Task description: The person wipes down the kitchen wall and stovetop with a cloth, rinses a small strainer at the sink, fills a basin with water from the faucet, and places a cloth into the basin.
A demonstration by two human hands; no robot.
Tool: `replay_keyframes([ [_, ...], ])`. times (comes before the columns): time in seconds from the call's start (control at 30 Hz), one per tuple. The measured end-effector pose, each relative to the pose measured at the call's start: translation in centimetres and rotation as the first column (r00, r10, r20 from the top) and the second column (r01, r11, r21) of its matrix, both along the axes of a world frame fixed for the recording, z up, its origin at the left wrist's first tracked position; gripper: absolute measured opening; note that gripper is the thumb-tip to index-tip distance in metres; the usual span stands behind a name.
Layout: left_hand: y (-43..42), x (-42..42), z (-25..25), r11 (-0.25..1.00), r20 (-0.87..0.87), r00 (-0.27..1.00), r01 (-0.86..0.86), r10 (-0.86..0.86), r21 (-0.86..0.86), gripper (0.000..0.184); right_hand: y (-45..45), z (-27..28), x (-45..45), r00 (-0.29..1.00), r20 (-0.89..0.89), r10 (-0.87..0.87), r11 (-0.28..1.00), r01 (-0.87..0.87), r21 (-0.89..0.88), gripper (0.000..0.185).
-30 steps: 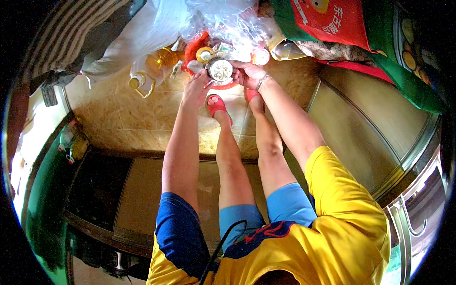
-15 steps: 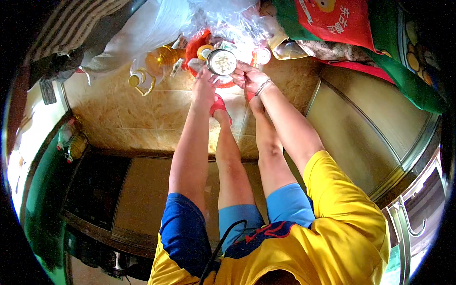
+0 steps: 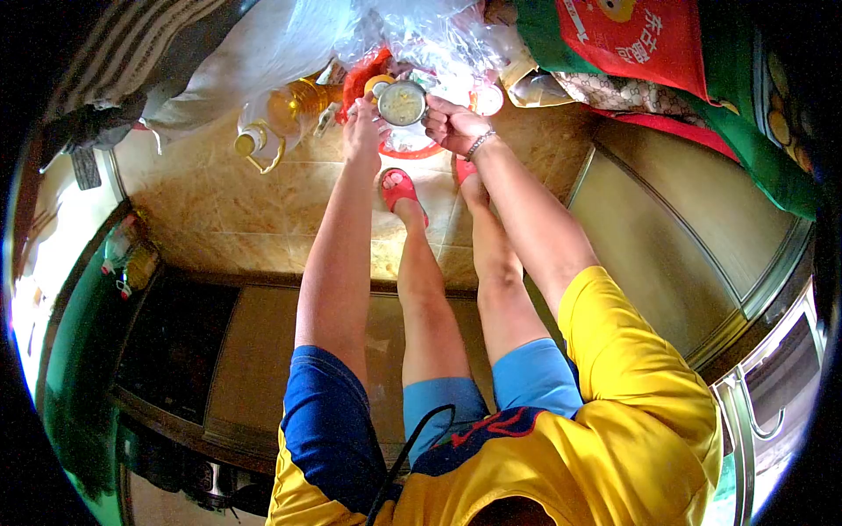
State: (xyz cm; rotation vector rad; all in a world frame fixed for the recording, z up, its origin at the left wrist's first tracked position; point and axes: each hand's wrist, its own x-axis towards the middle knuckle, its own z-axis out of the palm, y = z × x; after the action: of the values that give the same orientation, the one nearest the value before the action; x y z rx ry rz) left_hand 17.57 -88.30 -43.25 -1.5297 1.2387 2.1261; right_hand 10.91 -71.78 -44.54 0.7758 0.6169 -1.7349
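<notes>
Your left hand [image 3: 361, 133] has swung away to the left and forward since half a second ago, and the small round metal-rimmed dish [image 3: 403, 103] has shifted slightly forward too, its inside now looking duller and greyer.

You hold the dish in front of the shiny red round plastic container [image 3: 419, 152], beside a heap of clear crinkled plastic bags [image 3: 430, 35]. Holding it there probably keeps loose bits off the brown marbled floor tiles [image 3: 263, 202]. Gripping it by the edge seems to leave its mouth uncovered and facing you; what lies inside is too blurred to name.

Your right hand [image 3: 458, 127] is clamped on the dish's right edge, fingers bent around it, the forearm slanting in from the lower right with a silvery chain bracelet [image 3: 479, 145] at the wrist. Your left arm reaches almost straight ahead, its hand upright with curled fingers just beside the dish's left edge; whether they touch it, you cannot tell from this view. Both arms are well extended above your feet in red sandals [image 3: 401, 195].
</notes>
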Motion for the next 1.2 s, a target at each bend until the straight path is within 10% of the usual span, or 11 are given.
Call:
replay_keyframes([
  [0.53,-0.8,-1.8,-0.7,0.991,0.05,0.991,0.127,-0.125,-0.036,0.03,-0.4,-0.3,-0.8,0.998,0.045,-0.046,0.994,0.041,0.102,0.014],
  [0.83,0.5,-0.7,-2.4,0.991,-0.114,0.984,-0.136,0.134,-0.01,0.044,0.2,-0.8,1.4,0.947,0.264,-0.181,0.983,0.183,0.019,0.011],
  [1.0,0.3,-0.4,-1.5,0.983,-0.086,0.984,-0.148,0.158,0.113,0.038,0.4,0.6,1.3,0.984,0.043,-0.172,0.968,0.177,-0.178,0.01],
  [1.2,-0.6,-0.4,-2.1,0.998,-0.052,0.998,-0.017,0.02,0.066,0.039,0.3,-0.4,0.0,0.999,-0.017,-0.033,0.999,0.032,-0.017,0.008],
])
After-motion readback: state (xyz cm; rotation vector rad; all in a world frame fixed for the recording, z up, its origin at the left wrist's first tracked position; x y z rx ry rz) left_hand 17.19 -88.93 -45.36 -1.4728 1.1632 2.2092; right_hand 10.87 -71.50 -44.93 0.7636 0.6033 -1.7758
